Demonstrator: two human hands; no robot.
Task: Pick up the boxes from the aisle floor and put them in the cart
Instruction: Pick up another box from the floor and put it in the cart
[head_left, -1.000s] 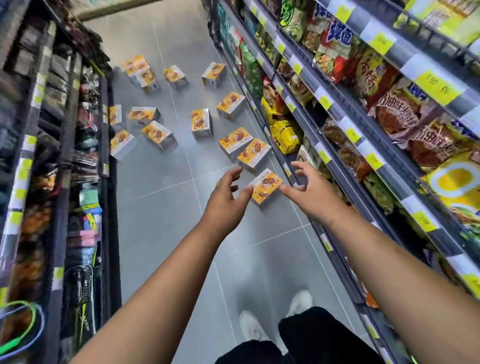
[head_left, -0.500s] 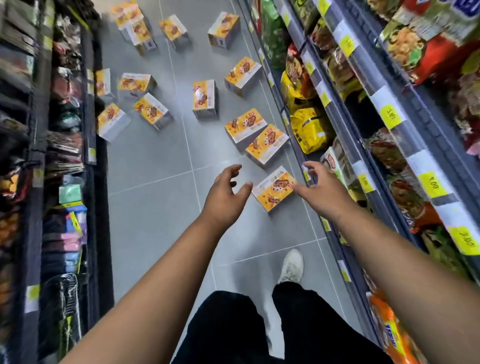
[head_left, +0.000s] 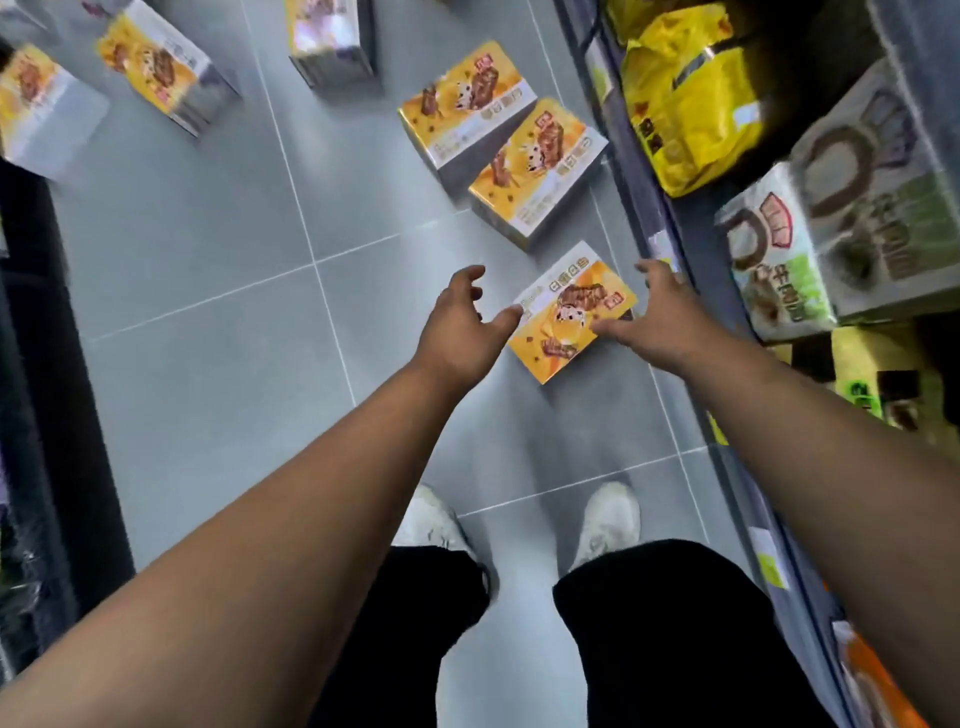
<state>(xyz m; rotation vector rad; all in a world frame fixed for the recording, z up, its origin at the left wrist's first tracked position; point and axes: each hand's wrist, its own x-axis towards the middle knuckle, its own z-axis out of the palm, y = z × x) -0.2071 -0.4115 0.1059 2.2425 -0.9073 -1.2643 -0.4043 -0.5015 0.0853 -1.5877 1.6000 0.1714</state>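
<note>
**Item:** box (head_left: 571, 312), orange-yellow, lying flat with its printed face up on the floor (head_left: 208, 364). It sits just ahead of the person's shoes (head_left: 608, 519) and close to the base of the right-hand shelf (head_left: 675, 249).

**Long axis:** diagonal, running from near-left to far-right and slanting toward the shelf.

**Left hand** (head_left: 460, 332): at the box's left long side. The fingers are spread and loosely bent, grasping nothing. The thumb tip is at the box's edge, but contact is not certain.

**Right hand** (head_left: 657, 317): at the right long side, between box and shelf. The fingers are spread and grasp nothing. The thumb lies over the top face, and whether it touches cannot be told.

**Relation:** the box lies between the two hands, which bracket it across its short width. Both are about equally near.

**Judgement:** a two-handed pick-up is about to close. Pressing inward on the long sides should serve, though room is tight on the shelf side.

**Other stock:** second box (head_left: 537, 166) and third box (head_left: 467, 104), touching each other farther along the shelf. More lie to the left, blurred.

**Cart:** not in view.
</note>
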